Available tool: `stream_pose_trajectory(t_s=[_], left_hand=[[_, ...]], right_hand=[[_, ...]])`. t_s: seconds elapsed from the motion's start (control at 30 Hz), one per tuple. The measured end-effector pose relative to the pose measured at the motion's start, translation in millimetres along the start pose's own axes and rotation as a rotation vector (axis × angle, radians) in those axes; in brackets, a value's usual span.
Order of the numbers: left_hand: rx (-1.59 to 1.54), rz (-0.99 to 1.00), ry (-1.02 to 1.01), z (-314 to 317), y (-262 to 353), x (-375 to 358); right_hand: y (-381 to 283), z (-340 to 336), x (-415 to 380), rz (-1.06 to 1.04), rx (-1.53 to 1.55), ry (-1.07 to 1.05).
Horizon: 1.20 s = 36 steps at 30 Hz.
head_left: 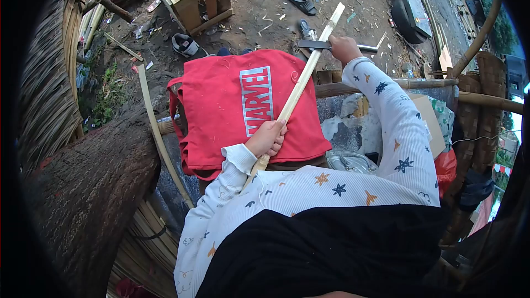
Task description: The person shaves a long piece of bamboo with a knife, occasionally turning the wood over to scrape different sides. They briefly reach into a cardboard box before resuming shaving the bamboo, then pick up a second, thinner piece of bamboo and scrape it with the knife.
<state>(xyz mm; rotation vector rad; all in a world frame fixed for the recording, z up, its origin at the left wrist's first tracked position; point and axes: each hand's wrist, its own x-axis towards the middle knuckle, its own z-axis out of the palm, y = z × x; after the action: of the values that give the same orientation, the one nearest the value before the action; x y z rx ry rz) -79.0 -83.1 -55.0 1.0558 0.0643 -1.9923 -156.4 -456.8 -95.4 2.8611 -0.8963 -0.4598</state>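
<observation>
A long, pale bamboo strip [301, 85] runs diagonally from my waist up and away to the right. My left hand [266, 139] is closed around its lower part. Near the far end, my right hand [345, 49] is closed on the handle of a knife [313, 44], whose dark blade lies across the strip. Beneath the strip, a red cloth bag [215, 107] with "MARVEL" lettering covers my lap. A few thin shavings cling to the red cloth.
A wooden slatted crate [204, 5] stands at the upper left. A sandal [301, 3] lies on littered dirt. A thick trunk [88, 204] is at my left, beside a curved bamboo strip [154, 116]. On my right are a cardboard box [428, 124] and bamboo poles [411, 84].
</observation>
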Motion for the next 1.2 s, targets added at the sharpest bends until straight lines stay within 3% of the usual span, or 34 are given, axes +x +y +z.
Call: stream_pose_trajectory(t_s=[0.03,0.07,0.17,0.3,0.47,0.57,0.6,0.7,0.8,0.93,1.03,1.17,1.2], left_hand=[[0.001,0.006,-0.011,-1,-1,2],[-0.001,0.017,-0.018,-2,0,4],[-0.073,0.041,-0.101,-9,1,3],[-0.108,0.044,-0.113,-11,1,4],[-0.186,0.058,-0.223,-19,-3,6],[-0.321,0.029,-0.343,-25,-3,7],[-0.356,0.017,-0.369,-27,-4,9],[-0.43,0.001,-0.408,-31,-7,13],[-0.424,0.004,-0.399,-30,-9,13],[-0.338,0.032,-0.351,-28,-6,11],[-0.233,0.053,-0.266,-23,-5,11],[-0.172,0.056,-0.191,-15,-3,7],[-0.162,0.06,-0.171,-15,-2,6]], right_hand=[[9,-2,4,0.106,0.024,0.04],[20,-7,11,0.386,0.104,-0.118],[14,-7,2,0.472,0.232,-0.107],[-41,-21,-45,0.291,0.38,-0.187],[-89,-14,-119,-0.227,0.473,-0.002],[-88,-3,-124,-0.31,0.45,0.142],[-84,0,-117,-0.281,0.478,0.192],[-70,13,-75,0.31,0.356,0.154],[-53,23,-47,0.528,0.42,0.023],[-77,7,-92,-0.097,0.371,0.136],[-74,7,-92,-0.058,0.268,0.113],[-49,15,-48,0.408,0.356,-0.006],[-51,13,-49,0.393,0.361,-0.019]])
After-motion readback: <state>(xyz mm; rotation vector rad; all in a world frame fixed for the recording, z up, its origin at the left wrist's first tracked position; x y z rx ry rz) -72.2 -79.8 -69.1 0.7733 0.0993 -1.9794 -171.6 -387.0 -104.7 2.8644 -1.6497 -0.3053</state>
